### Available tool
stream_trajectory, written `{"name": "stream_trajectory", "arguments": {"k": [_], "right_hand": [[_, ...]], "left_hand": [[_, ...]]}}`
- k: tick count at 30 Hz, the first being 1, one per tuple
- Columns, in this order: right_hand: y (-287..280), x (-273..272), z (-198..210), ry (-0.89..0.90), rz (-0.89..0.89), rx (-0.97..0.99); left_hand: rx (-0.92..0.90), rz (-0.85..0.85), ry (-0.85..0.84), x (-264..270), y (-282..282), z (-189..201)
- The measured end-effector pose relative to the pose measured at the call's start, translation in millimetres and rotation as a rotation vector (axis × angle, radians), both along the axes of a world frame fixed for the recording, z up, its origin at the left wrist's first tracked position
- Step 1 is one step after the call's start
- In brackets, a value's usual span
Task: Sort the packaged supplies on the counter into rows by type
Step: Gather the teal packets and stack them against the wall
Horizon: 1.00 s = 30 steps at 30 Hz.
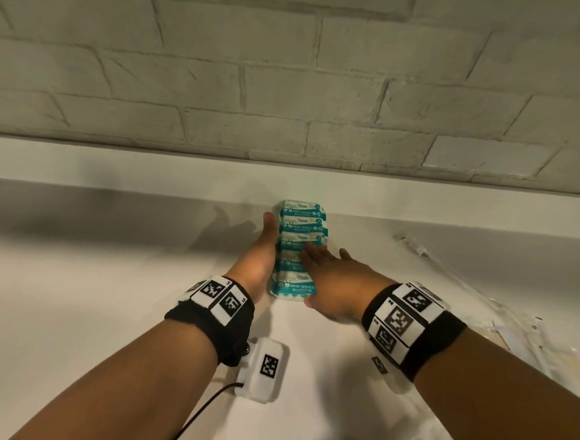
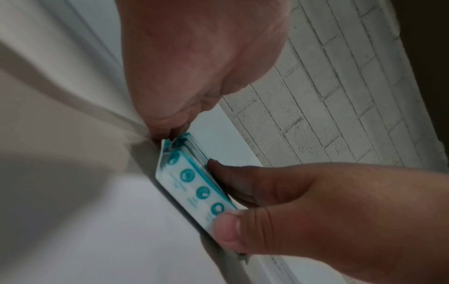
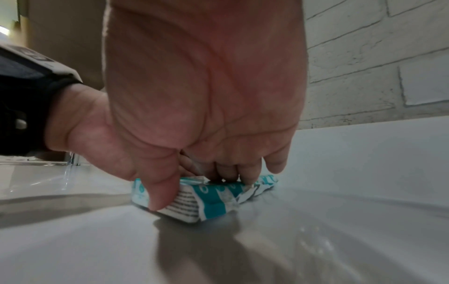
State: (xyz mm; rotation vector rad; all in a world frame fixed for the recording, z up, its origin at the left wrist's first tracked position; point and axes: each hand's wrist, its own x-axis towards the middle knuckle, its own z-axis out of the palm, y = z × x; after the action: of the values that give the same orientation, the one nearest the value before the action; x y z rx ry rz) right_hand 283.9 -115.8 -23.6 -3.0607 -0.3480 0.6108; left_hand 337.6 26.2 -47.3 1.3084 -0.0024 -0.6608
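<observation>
My left hand (image 1: 262,252) lies straight-fingered along the left edge of the row of mini wipes packs (image 1: 300,227), which runs across the white table (image 1: 86,308) to the brick wall (image 1: 291,82). My right hand (image 1: 332,284) rests flat on the row's near packs, fingers (image 1: 310,252) extended on top; neither grip closes round anything. Only the right wrist view shows my thumb (image 3: 160,192) pressing the nearest pack's end. Only the head view shows the clear wrapped packets (image 1: 514,331) lying well apart to the right
</observation>
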Motion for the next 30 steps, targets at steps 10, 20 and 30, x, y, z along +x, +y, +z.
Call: {"name": "stream_trajectory", "arguments": {"k": [10,20,30], "right_hand": [[3.1,-4.4,0.3,-0.004,0.007,-0.027],[2.9,-3.9,1.0,-0.008,-0.008,-0.003],[-74.5,-98.2,57.6,0.037,-0.348,0.411]], "left_hand": [[0.069,0.020,-0.006,-0.2,-4.0,4.1],[0.183,0.037,-0.013,-7.1,1.6,19.9],[0.529,0.053,-0.413,-61.2,12.6,45.0]]}}
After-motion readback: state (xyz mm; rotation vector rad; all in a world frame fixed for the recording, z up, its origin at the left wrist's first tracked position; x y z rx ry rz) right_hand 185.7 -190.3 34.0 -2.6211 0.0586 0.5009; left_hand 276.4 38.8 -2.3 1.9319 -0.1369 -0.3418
